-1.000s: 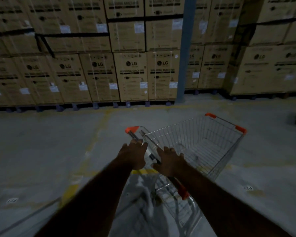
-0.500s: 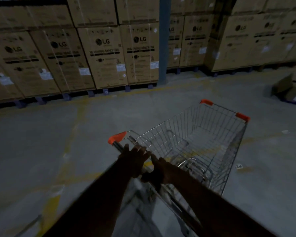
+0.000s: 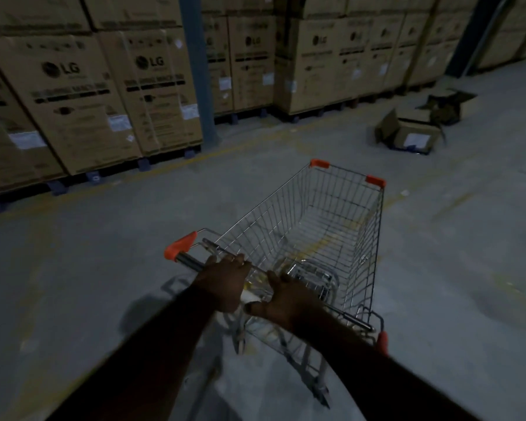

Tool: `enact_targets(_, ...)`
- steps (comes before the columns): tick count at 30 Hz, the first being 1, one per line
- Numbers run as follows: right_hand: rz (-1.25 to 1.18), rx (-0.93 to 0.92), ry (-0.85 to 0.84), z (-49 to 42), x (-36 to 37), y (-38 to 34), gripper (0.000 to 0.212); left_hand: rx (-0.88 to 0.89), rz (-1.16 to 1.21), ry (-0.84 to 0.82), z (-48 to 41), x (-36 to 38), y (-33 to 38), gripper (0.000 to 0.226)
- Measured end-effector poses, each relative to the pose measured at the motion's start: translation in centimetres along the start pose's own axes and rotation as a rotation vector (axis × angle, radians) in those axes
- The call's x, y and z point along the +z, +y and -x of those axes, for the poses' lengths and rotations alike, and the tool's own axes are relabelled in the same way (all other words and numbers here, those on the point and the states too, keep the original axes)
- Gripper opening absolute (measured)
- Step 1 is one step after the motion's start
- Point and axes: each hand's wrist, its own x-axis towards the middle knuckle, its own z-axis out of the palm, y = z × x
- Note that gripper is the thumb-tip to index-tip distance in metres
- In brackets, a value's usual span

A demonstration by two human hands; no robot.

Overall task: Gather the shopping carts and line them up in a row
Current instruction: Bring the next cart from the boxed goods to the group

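Observation:
One wire shopping cart with orange corner caps stands on the grey warehouse floor right in front of me, its basket empty and pointing away to the upper right. My left hand is wrapped over the handle bar near its left orange end. My right hand grips the same bar just to the right of the left hand. No other cart is in view.
Stacked LG cardboard boxes on pallets line the far side. A blue steel column stands between the stacks. Opened cardboard boxes lie on the floor at the upper right. Faded yellow lines mark the concrete floor.
The cart and my view have swung to the right; the box wall slid left and the opened boxes on the floor came into view. Both hands stay on the handle.

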Motion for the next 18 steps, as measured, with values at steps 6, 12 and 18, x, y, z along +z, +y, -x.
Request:
enact_targets(6, 0.238, 0.011, 0.227, 0.8, -0.4, -1.9, 0.081, 0.131, 0.010, 0.173, -2.1, 0.6, -2.2, 0.070)
enact_targets(12, 0.500, -0.412, 0.610, 0.8, 1.3, -0.3, 0.033, 0.402, 0.190, 0.396, -4.2, 1.1, -3.9, 0.038)
enact_targets(18, 0.626, -0.490, 0.590, -0.7, -1.4, 2.3, 0.039, 0.721, 0.103, 0.654, -7.6, 1.0, -4.5, 0.039)
